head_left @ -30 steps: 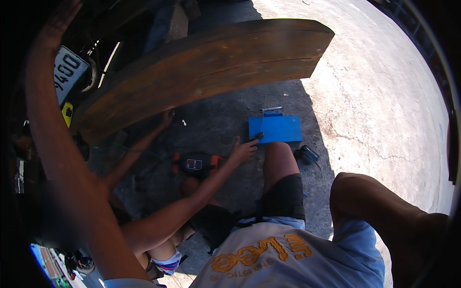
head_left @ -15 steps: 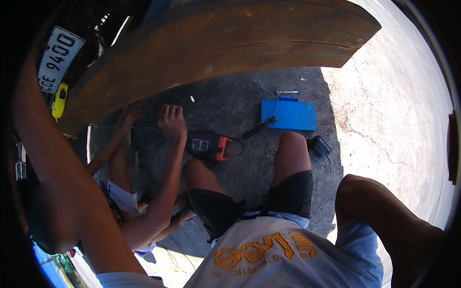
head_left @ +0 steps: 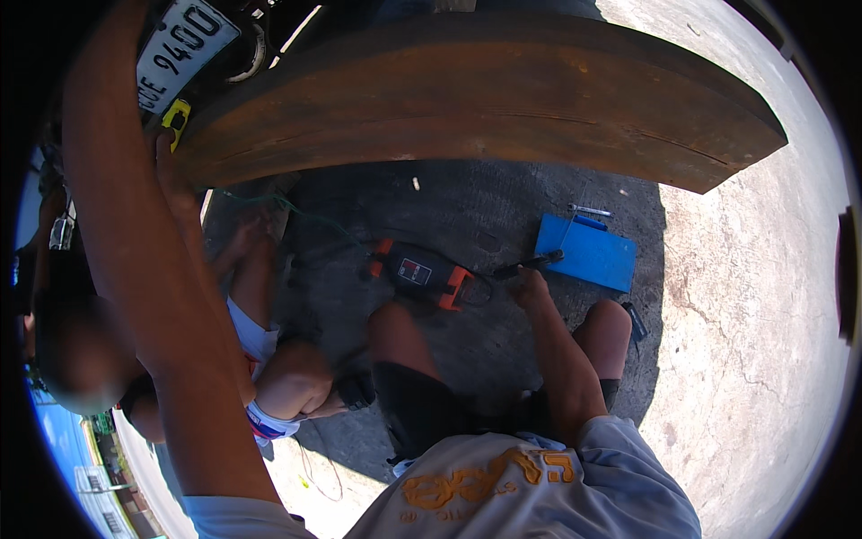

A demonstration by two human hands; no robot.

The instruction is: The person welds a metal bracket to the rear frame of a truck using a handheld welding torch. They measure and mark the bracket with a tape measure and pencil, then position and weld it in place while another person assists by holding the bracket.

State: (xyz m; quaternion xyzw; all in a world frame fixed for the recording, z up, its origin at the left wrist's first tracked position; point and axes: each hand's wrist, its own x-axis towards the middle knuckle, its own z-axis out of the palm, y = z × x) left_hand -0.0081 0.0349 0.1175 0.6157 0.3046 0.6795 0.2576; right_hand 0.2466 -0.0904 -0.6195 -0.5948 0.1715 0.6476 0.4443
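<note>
My right hand (head_left: 530, 286) reaches down to the ground between my knees. Its fingers close round the handle of a black electrode holder (head_left: 541, 260), and a thin rod (head_left: 569, 229) sticks up from the holder's head beside a flat blue box (head_left: 588, 251). Left of it lies a small black-and-orange welding machine (head_left: 415, 271). My left arm (head_left: 126, 198) stretches up along the left side, and its hand is beyond the picture. A co-worker's hand (head_left: 166, 148) is at a yellow tool (head_left: 177, 119) by the end of a long rusty curved metal panel (head_left: 485, 108).
The co-worker (head_left: 260, 332) sits close on my left. A green cable (head_left: 314, 216) runs across the ground to the machine. A metal wrench-like tool (head_left: 590, 210) lies beyond the blue box, and a dark object (head_left: 636, 322) by my right knee. A number plate (head_left: 187, 49) hangs upper left.
My right arm has come down from the right side to the electrode holder, which has tilted flatter. The co-worker's hand has moved from near the machine up to the yellow tool. The view has shifted.
</note>
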